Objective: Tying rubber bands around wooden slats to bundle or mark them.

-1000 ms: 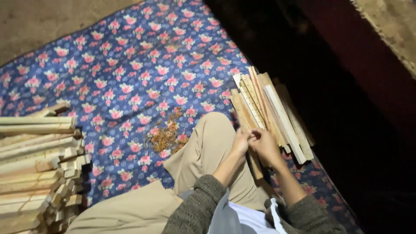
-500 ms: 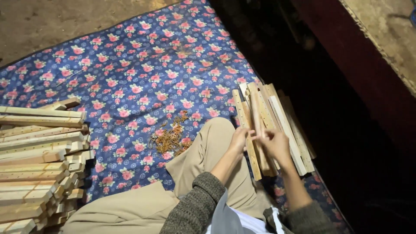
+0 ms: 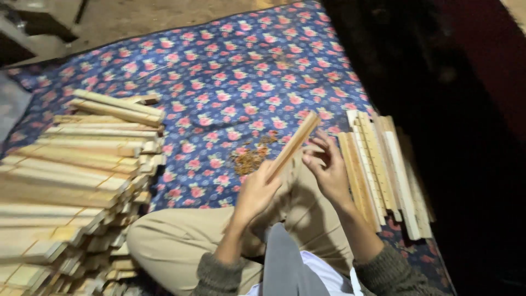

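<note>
— What do the hands have hold of?

— A single wooden stick (image 3: 294,143). The left hand (image 3: 256,193) is closed round its lower end, fingers wrapped and thumb pressed along the side, so the stick slants up and away over the raised knee. The right hand (image 3: 327,170) is just beside the middle of it, fingers loosely spread and curled; whether they touch the wood I cannot tell, the frame is a little blurred there.

— How would it handle?

— Light and stiff, I would judge: thin, straight, pale sawn wood with square edges. It looks dry and not slippery, though a strip that slim could snap if bent. Holding it low at one end, as the left hand does, leaves the rest of its length free.

— And around it?

— Just to the right lies a row of sticks (image 3: 378,167), flat and side by side on the floral blanket (image 3: 219,60), which is blue with pink flowers and looks soft and quilted. In front of the knee sits a small heap of brown shavings (image 3: 249,159). Well to the left is a tall stack of sticks (image 3: 76,175), rough-ended, layered in crossing courses. The trousers (image 3: 181,235) are beige cloth, the sleeves grey knit.
</note>
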